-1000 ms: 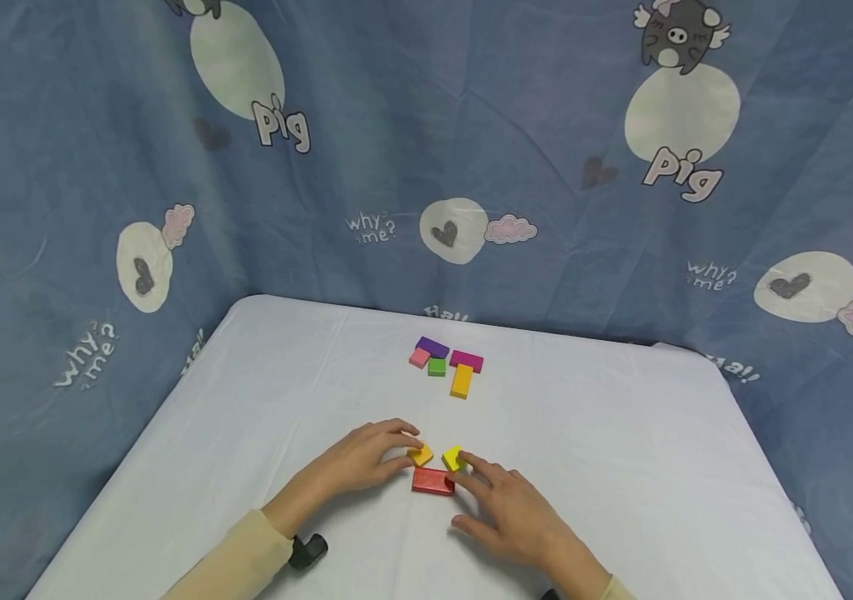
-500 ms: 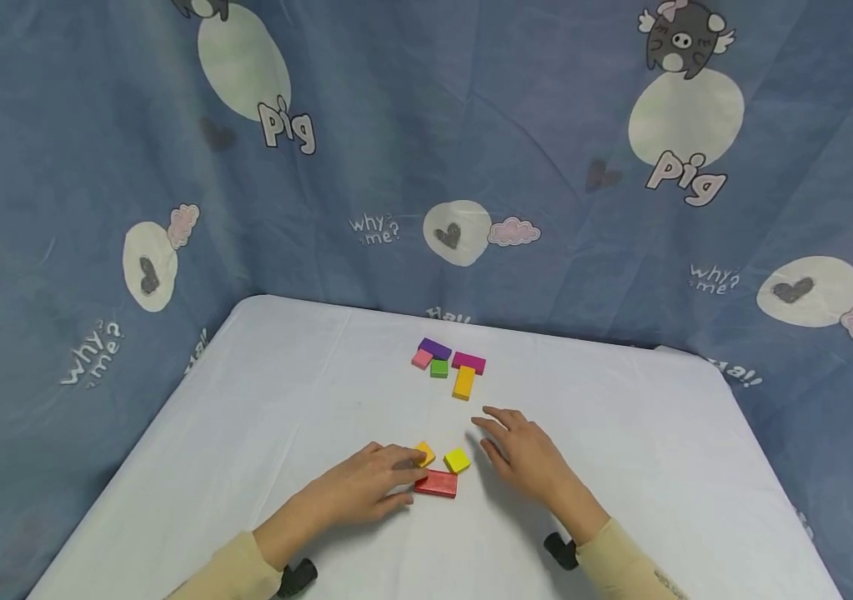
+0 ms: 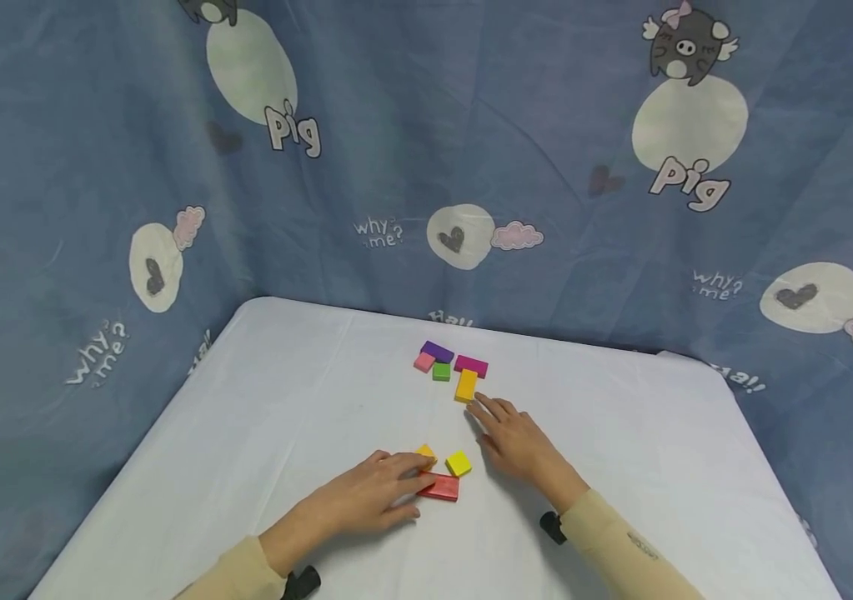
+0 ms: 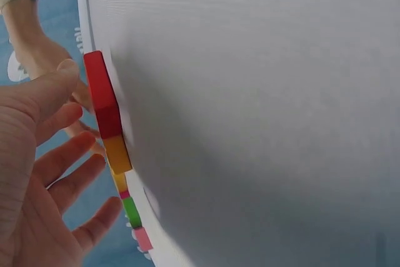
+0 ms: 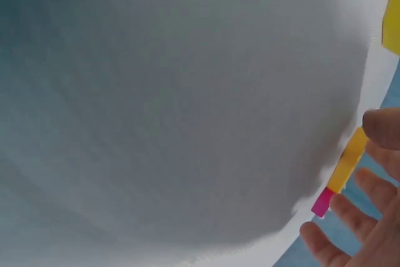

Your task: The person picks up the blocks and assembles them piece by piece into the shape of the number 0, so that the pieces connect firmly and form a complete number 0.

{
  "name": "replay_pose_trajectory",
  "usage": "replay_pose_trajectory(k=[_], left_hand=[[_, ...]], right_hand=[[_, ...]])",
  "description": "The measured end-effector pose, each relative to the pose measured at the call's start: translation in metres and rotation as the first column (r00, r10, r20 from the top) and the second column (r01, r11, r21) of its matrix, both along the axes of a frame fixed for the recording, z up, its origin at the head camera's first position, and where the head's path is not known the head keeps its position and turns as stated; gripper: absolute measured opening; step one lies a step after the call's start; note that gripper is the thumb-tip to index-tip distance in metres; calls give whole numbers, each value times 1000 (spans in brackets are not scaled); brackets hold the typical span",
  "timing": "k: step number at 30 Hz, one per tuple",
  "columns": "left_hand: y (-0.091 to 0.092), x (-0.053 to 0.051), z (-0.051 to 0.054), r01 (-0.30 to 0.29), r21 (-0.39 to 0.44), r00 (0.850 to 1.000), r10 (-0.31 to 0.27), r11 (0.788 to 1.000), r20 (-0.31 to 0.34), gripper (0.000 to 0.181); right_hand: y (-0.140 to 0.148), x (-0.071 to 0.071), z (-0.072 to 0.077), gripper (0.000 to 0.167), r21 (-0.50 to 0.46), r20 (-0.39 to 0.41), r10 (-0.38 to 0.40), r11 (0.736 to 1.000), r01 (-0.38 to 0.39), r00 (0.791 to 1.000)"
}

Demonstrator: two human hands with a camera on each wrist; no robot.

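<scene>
The left hand (image 3: 375, 495) rests its spread fingers over the red block (image 3: 444, 487) and the edge of the small orange block (image 3: 425, 452). A yellow block (image 3: 459, 463) lies to the right of these, untouched. At the near end of the long orange block (image 3: 466, 386) are the fingertips of the right hand (image 3: 519, 442), spread and relaxed; whether they touch it is unclear. In the right wrist view, that long orange block (image 5: 347, 161) lies beside the thumb and fingers. The left wrist view shows the red block (image 4: 103, 95) close to the left hand (image 4: 53, 173).
Behind the long orange block lie a magenta block (image 3: 471, 366), a green block (image 3: 441, 372), a pink block (image 3: 424, 362) and a purple block (image 3: 437, 352). The white table (image 3: 306, 367) ends at a blue printed curtain (image 3: 366, 150).
The right hand has left the yellow block and moved away from the body to the long orange block. The left hand has shifted slightly nearer, its fingers now over the red block.
</scene>
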State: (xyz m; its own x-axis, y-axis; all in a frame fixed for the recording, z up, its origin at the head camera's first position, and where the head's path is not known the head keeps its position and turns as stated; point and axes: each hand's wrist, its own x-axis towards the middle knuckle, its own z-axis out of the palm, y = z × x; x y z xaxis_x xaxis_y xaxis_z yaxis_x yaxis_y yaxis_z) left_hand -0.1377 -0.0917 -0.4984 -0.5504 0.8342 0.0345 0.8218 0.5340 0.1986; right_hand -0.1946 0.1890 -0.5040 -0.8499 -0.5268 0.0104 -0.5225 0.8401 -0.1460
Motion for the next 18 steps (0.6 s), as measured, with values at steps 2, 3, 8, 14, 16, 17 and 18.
replay_pose_trajectory(k=[2, 3, 8, 14, 16, 17, 18], left_hand=[[1, 0, -1, 3, -4, 1000, -3, 1000, -16, 52], [2, -1, -2, 3, -7, 1000, -3, 1000, -20, 52], [4, 0, -2, -2, -16, 1000, 2, 1000, -22, 51], [5, 1, -4, -14, -26, 999, 12, 1000, -42, 47], [5, 1, -4, -13, -17, 999, 12, 1000, -51, 46], [5, 1, -4, -11, -13, 999, 11, 1000, -53, 46], [5, 1, -4, -11, -10, 999, 11, 1000, -53, 45]], right_hand=[[0, -2, 0, 61, 8, 15, -8, 1000, 7, 1000], [0, -3, 0, 62, 9, 22, -9, 1000, 9, 1000], [-2, -8, 0, 61, 8, 40, -5, 1000, 5, 999], [-5, -12, 1, 64, 42, 43, -2, 999, 0, 999], [-6, -12, 2, 64, 49, 48, -4, 999, 1, 999], [-6, -12, 2, 63, 47, 47, -4, 999, 2, 999], [-6, -12, 2, 63, 47, 46, -5, 999, 3, 999]])
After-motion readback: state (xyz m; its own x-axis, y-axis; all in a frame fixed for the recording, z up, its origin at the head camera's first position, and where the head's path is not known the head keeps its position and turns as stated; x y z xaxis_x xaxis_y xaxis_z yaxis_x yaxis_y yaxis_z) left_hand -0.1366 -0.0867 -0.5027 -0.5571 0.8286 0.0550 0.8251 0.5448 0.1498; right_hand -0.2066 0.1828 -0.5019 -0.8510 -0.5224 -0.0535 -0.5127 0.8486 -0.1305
